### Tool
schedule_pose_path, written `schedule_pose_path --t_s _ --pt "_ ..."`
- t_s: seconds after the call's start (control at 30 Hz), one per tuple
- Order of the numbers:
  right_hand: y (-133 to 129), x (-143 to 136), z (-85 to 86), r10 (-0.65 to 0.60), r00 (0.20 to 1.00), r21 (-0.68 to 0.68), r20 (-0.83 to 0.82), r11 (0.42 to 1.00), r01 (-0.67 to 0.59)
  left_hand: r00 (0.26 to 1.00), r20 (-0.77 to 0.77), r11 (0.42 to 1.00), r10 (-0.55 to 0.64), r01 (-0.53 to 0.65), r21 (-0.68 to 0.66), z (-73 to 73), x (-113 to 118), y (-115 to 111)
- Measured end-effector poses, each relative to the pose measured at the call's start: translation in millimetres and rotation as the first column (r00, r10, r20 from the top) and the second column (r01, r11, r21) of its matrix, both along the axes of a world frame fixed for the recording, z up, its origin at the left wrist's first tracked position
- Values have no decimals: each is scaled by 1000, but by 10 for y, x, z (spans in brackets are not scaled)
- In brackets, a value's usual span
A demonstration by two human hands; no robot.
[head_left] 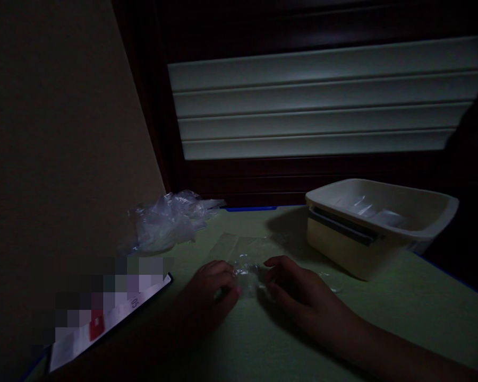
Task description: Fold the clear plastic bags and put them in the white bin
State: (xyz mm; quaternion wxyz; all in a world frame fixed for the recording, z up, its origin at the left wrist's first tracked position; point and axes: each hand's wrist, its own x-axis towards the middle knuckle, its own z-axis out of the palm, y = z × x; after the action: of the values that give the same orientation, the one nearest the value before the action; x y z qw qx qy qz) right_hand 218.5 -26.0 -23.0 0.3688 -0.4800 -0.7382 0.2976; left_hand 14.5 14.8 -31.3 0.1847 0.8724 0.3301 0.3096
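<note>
A thin clear plastic bag (245, 246) lies on the green tabletop between my hands, its near part crinkled and shiny. My left hand (217, 292) is at the bag's left side, thumb and fingers curled close around its crumpled edge. On the right, my right hand (292, 286) is curved with thumb and fingers apart, beside the bag; whether its fingertips touch the plastic is hard to tell in the dim light. A small transparent piece (331, 281) lies just behind my right hand.
A heap of crumpled clear bags (167, 220) sits at the back left. At the right stands a white bin (338, 246) with clear plastic inside. A lit device screen (119, 313), partly pixelated, is at the left. Behind the green table (434, 318) is a slatted panel (322, 101).
</note>
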Motion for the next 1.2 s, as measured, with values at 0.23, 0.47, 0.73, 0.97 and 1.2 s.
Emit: schedule_pose_path --t_s 0.23,0.47,0.73,0.97,1.2 --pt "-59 9 62 15 973 88 229 995 -36 995 -94 997 27 -20 76 -26 -7 5" --pt "-50 26 58 0 860 429 510 867 -254 942 -244 913 229 -121 390 -3 -14 -4" --pt "-104 4 112 132 779 249 613 903 -349 870 -485 854 93 181 488 40 89 -223" --pt "-108 27 157 65 790 243 609 933 -264 895 -436 891 92 121 437 48 97 -238" --pt "-91 42 126 56 856 325 515 910 -255 932 -357 887 64 111 448 45 91 -225"
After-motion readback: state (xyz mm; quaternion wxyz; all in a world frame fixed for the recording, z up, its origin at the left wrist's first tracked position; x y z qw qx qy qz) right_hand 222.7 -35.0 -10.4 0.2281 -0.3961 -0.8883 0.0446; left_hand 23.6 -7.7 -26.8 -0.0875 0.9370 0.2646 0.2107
